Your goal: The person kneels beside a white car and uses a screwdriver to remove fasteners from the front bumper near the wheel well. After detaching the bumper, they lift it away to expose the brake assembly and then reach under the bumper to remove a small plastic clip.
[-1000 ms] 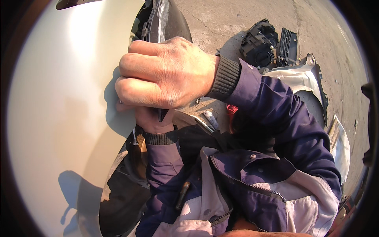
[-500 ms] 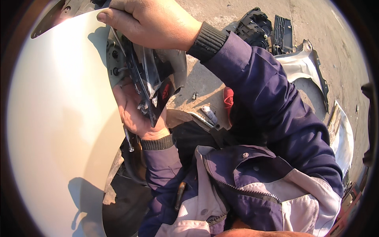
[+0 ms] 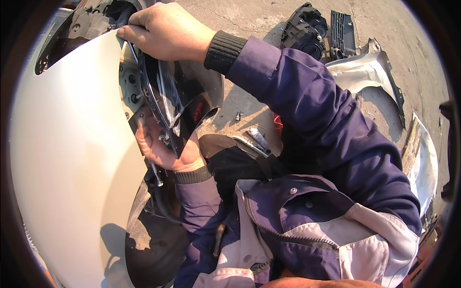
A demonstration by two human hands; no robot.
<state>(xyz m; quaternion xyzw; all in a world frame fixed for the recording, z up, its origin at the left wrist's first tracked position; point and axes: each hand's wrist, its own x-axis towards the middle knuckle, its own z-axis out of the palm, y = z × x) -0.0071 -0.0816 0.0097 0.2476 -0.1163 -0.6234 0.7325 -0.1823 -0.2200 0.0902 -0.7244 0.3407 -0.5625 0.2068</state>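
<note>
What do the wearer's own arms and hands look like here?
The left hand and right hand are bare, with no gloves. Dark ribbed knit cuffs circle both wrists. Above them run long, loose sleeves in purplish navy, creased along the right arm. No cables or printed markings show on either sleeve.

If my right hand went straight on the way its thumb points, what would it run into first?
Your right hand would probably meet the upper edge of the pale car panel first; depth is unclear, so it may already touch there.
</note>
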